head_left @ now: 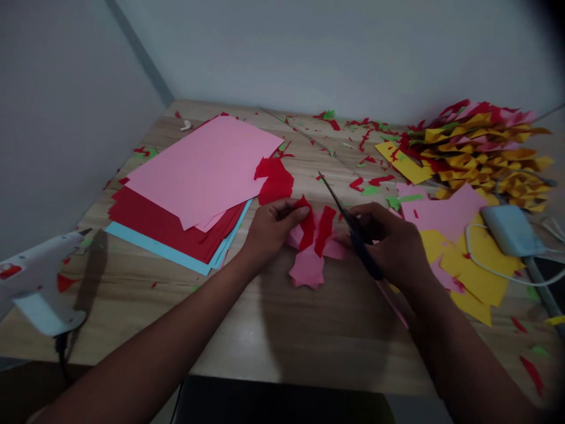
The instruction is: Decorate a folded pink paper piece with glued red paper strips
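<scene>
My left hand (273,229) pinches a red paper strip (306,232) between thumb and fingers. A second red strip (325,229) stands beside it, and both rise from a pink paper cutout (306,270) with jagged edges. Scissors (362,250) with dark handles are in my right hand (392,241), their blades pointing up and to the left, just right of the cutout. Fingers of that hand are close to the cutout's right side; whether they touch it is unclear. Behind my left hand lies a loose red paper piece (276,179).
Pink sheets (207,168) top a stack with red and light blue paper at left. A white glue gun (42,277) stands at far left. To the right are yellow paper (479,277), a white adapter (512,229) and a pile of folded paper (485,147). Scraps litter the table.
</scene>
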Available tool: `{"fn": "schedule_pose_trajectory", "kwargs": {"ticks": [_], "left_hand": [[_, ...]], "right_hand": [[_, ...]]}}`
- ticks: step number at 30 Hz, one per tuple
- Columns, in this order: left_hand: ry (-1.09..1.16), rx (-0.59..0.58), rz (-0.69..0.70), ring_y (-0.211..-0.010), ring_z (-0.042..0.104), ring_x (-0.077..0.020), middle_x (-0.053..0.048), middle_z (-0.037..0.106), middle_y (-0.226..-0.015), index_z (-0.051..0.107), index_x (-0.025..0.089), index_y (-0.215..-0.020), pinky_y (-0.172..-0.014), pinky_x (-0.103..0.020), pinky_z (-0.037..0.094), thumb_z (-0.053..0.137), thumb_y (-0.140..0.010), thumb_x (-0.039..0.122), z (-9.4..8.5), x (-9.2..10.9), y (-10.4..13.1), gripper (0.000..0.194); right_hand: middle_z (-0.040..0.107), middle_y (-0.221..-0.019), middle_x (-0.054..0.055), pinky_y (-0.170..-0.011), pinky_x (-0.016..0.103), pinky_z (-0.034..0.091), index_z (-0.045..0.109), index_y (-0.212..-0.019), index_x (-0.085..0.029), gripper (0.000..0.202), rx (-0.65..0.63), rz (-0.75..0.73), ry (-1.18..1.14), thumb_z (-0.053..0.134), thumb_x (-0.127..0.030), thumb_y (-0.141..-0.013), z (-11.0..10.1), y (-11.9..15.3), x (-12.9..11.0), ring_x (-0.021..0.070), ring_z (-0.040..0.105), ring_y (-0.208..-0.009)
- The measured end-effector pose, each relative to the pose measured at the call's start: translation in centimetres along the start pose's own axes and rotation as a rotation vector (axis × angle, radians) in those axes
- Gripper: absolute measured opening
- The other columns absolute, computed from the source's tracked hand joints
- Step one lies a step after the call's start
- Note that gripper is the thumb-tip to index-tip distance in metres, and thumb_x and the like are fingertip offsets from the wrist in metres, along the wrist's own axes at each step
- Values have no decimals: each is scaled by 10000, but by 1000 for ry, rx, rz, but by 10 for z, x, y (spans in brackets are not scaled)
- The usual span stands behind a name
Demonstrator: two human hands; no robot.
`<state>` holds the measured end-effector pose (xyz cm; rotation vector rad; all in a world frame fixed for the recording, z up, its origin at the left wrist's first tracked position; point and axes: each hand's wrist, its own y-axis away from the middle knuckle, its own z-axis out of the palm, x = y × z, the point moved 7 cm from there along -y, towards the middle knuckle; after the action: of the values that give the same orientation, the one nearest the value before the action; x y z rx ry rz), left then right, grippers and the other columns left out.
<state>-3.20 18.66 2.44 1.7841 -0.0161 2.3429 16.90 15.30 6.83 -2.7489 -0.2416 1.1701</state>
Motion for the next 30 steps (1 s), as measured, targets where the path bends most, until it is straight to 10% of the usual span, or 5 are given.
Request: {"fn": "schedule_pose_trajectory", "kwargs": {"ticks": [10, 30], "left_hand": [[-109, -41, 146, -691, 602, -121, 22, 646, -737, 633, 174, -1152, -663, -249, 448, 775, -793, 238, 4, 5, 1, 391], [-351, -33, 293, -750, 612, -135, 11, 668, -816, 605, 225, -1224, -703, -278, 451, 674, -873, 216, -1, 14, 5, 358]], "right_hand": [[708, -1029, 60, -852, 398, 536, 634, -1131, -238, 379, -200, -127, 53, 749, -303, -775, 9, -6, 4, 250, 665, -928], [720, -878, 19, -666, 351, 540, 711, -1041, -270, 291, -218, -83, 44, 763, -358, -768, 6, -7, 11, 221, 666, -743]]}}
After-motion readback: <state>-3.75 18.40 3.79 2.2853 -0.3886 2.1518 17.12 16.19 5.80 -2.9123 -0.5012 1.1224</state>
